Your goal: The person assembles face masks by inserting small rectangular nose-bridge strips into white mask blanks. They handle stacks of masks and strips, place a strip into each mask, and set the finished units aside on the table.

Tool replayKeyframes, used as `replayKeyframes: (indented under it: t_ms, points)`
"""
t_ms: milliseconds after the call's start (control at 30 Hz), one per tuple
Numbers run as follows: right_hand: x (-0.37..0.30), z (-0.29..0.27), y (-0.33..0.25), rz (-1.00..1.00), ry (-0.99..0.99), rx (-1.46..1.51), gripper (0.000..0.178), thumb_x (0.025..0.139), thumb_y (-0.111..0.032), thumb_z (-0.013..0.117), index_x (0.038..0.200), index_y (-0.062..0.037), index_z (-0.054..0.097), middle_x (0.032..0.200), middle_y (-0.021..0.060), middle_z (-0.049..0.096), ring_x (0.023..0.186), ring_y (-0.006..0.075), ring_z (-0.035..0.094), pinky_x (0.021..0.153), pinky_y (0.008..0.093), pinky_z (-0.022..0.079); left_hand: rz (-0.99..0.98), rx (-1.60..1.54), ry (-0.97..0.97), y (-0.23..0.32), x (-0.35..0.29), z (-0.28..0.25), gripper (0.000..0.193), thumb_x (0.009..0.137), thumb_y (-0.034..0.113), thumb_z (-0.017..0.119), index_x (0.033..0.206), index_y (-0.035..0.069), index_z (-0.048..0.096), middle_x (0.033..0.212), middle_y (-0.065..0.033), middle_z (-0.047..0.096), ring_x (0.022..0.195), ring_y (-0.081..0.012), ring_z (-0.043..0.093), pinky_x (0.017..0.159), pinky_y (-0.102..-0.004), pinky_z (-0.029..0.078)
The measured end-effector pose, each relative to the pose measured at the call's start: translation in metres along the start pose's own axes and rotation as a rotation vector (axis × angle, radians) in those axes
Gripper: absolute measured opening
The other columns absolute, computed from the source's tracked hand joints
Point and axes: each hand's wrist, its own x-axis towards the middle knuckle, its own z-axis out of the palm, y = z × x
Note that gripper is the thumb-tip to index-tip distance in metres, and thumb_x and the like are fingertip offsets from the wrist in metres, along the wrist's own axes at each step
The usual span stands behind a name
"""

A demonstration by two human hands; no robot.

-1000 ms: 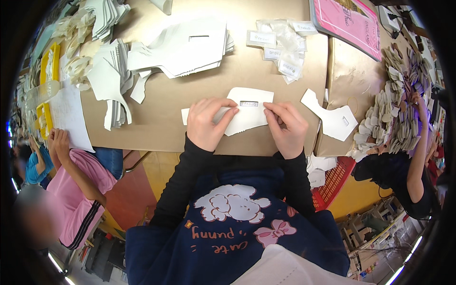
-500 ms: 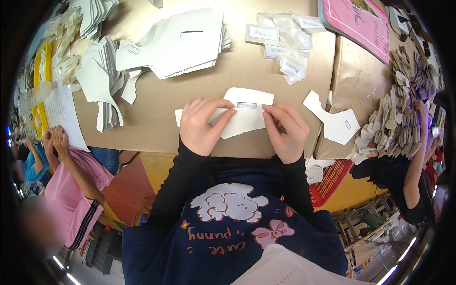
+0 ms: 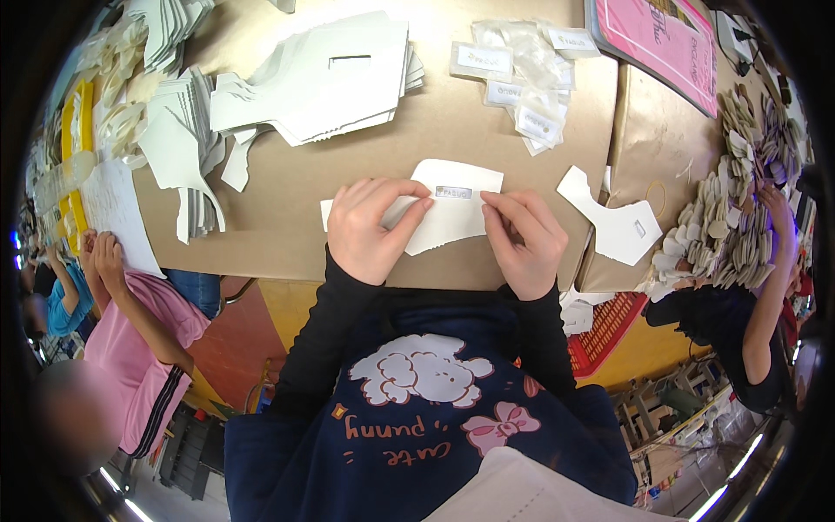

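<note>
A flat white cut-out piece (image 3: pixel 457 222) lies in front of me on the table, with a small printed silver label (image 3: pixel 454 193) showing near its middle. My left hand (image 3: pixel 370 228) covers the piece's left part, thumb and forefinger closed at the label's left end. At the other end, the closed fingertips of my right hand (image 3: pixel 526 242) touch the piece just beside the label. Whatever is under the fingertips is hidden. A similar white piece with a label in it (image 3: pixel 613 222) rests to the right of my right hand.
Stacked white pieces with a slot (image 3: pixel 322 83) lie at the back, and more stacks (image 3: pixel 181 130) at the left. Clear-bordered labels (image 3: pixel 522 78) are heaped back right, near a pink printed board (image 3: pixel 657 43). People sit at both sides; a red basket (image 3: pixel 609 335) is below the table edge.
Both hands and the white piece stay almost in place. The whole view shifts very slightly. The hand of the person at the right moves a little.
</note>
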Motion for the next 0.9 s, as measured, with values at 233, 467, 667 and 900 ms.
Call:
replayKeyframes:
  t_ms: [233, 467, 667, 900]
  points:
    - [0.0, 0.0014, 0.0012, -0.021, 0.004, -0.003, 0.019, 0.08, 0.008, 0.071, 0.098, 0.0003, 0.073, 0.085, 0.0078, 0.065, 0.062, 0.0158, 0.06, 0.054, 0.0273, 0.047, -0.012, 0.014, -0.011, 0.0007, 0.0015, 0.0004, 0.007, 0.081, 0.016, 0.076, 0.084, 0.011, 0.072, 0.081, -0.0025, 0.071, 0.076, -0.0236, 0.064, 0.069, -0.0352, 0.041]
    - [0.0001, 0.0023, 0.0023, -0.027, -0.006, -0.025, 0.021, 0.08, 0.008, 0.07, 0.099, -0.0002, 0.072, 0.085, 0.0073, 0.064, 0.06, 0.0153, 0.059, 0.054, 0.0276, 0.046, -0.035, 0.03, -0.013, 0.003, 0.0028, 0.001, 0.008, 0.081, 0.017, 0.075, 0.084, 0.011, 0.072, 0.08, -0.0029, 0.071, 0.076, -0.0247, 0.064, 0.07, -0.0354, 0.042]
    - [0.0009, 0.003, 0.0017, -0.025, -0.014, -0.037, 0.022, 0.08, 0.008, 0.07, 0.1, -0.0011, 0.072, 0.083, 0.0063, 0.062, 0.059, 0.0144, 0.057, 0.053, 0.0272, 0.046, -0.068, 0.027, -0.017, 0.0056, 0.0041, 0.0017, 0.007, 0.081, 0.017, 0.075, 0.083, 0.011, 0.071, 0.082, -0.0023, 0.071, 0.078, -0.0251, 0.065, 0.071, -0.036, 0.043]
    - [0.0011, 0.0029, 0.0006, -0.013, -0.018, -0.036, 0.023, 0.08, 0.008, 0.069, 0.101, -0.0015, 0.072, 0.082, 0.0058, 0.061, 0.058, 0.0136, 0.056, 0.053, 0.027, 0.045, -0.13, 0.015, -0.026, 0.009, 0.0029, 0.0025, 0.008, 0.081, 0.017, 0.075, 0.082, 0.011, 0.07, 0.083, -0.0017, 0.071, 0.079, -0.0248, 0.064, 0.071, -0.0359, 0.042]
